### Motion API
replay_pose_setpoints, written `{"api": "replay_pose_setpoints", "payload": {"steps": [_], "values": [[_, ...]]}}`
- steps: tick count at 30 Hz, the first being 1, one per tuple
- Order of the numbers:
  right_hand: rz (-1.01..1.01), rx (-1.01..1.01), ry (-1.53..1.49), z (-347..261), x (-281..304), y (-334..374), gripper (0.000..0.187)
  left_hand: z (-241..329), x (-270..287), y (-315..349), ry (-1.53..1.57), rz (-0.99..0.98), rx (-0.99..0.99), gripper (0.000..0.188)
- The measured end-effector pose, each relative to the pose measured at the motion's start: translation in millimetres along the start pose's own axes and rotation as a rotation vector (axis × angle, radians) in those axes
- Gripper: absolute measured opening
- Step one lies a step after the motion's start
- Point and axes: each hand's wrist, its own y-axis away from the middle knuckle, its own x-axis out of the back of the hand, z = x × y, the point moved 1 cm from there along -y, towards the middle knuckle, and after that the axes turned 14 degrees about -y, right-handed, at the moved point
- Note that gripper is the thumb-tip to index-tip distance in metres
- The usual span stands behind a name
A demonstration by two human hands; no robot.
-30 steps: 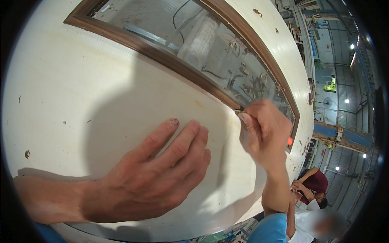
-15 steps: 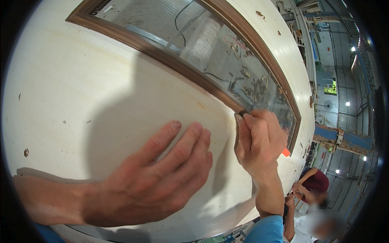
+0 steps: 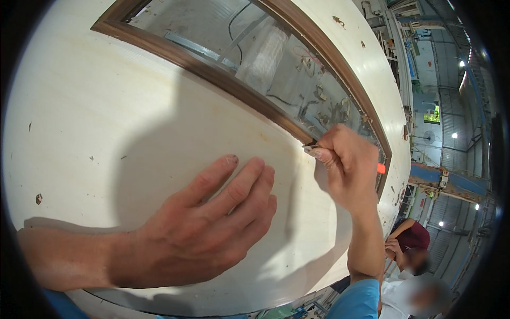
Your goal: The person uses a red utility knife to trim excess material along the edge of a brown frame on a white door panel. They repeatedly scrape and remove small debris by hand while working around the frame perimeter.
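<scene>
A large cream door-like panel (image 3: 79,133) lies under both hands, with a brown wood-look frame (image 3: 212,87) around a glass pane (image 3: 313,69) set into it. My right hand (image 3: 350,165) is closed on a thin-bladed tool with an orange end (image 3: 381,168). Its narrow tip shows by my thumb, at the frame's near edge; most of the tool is hidden in the fist. Lower left, my left hand (image 3: 212,223) rests over the panel with fingers stretched out and nothing in it.
Small brown flakes (image 3: 39,199) are scattered on the panel. Through the glass show a wrapped roll (image 3: 265,58), cables and debris. Two people, one in a maroon top (image 3: 413,235), are at the lower right. A blue beam (image 3: 425,175) and shelving stand in the workshop beyond.
My right hand has shifted slightly up and right and turned, baring the tool's tip at the frame edge. The orange end has risen. My left hand has barely moved.
</scene>
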Motion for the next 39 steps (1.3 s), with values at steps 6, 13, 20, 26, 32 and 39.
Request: {"api": "replay_pose_setpoints", "payload": {"steps": [6, 13, 20, 26, 32, 39], "values": [[0.359, 0.04, 0.142, -57, 19, 60, 0.012, -4, 2, 1, 0.035, 0.067, -0.01, 0.034], [1.007, 0.002, -0.711, -122, 20, 104, 0.008, -12, 28, -14, 0.403, 0.144, -0.055, 0.029], [1.134, 0.159, -1.637, -167, 2, 74, 0.031, 31, 69, -55, 1.049, -0.32, -0.038, 0.04], [1.303, 0.014, -1.817, -177, -40, 67, 0.033, -6, 97, -46, 1.007, -0.869, -0.035, 0.038], [1.956, -0.818, -0.738, -79, -51, 143, 0.025, -66, 119, -22, 0.134, -0.49, -0.234, 0.06], [1.542, -1.391, 0.077, 13, -20, 141, 0.037, -84, 102, -44, -0.178, -0.582, -0.409, 0.084]]}}
